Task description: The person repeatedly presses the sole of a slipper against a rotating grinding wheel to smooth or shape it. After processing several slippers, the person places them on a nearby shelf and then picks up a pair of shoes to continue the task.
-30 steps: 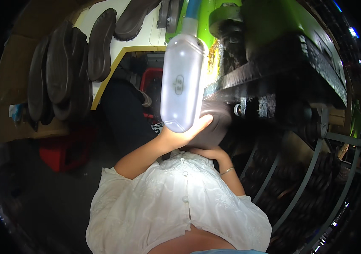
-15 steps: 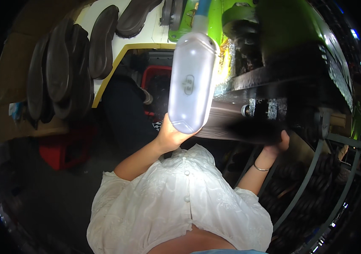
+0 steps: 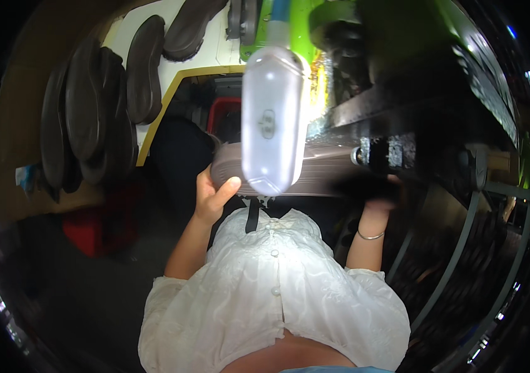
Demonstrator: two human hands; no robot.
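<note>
One dark brown shoe sole (image 3: 315, 177) sits dead centre of my view, held flat and sideways at chest height, just under the black edge of the machine (image 3: 402, 118). I've got the left hand (image 3: 212, 196) on its left end, thumb pressed up against the underside and fingers curled round the rim, so that hand is closed on the sole. The right hand (image 3: 380, 193) is up at the other end, under the dark blurred stretch where the sole meets the machine; I can't tell whether its fingers are gripping or just resting there. One thin bracelet (image 3: 370, 236) rings that wrist.

Hanging in front of the sole is one pale, rounded translucent capsule (image 3: 272, 121), blurred and close to the lens, covering the sole's middle.

Moving outward: the machine is bright green (image 3: 414, 25) up top, black lower down. To the upper left, a pale board (image 3: 172, 71) with a yellow border carries more soles (image 3: 144, 68) lying on it, and a stack of them (image 3: 82, 118) leans at the far left; I count roughly six or seven dark soles there, overlaps make it uncertain. One red crate (image 3: 224, 112) shows behind the held sole, and another red shape (image 3: 94, 227) sits low on the left in shadow. White blouse (image 3: 271, 298) fills the bottom.
</note>
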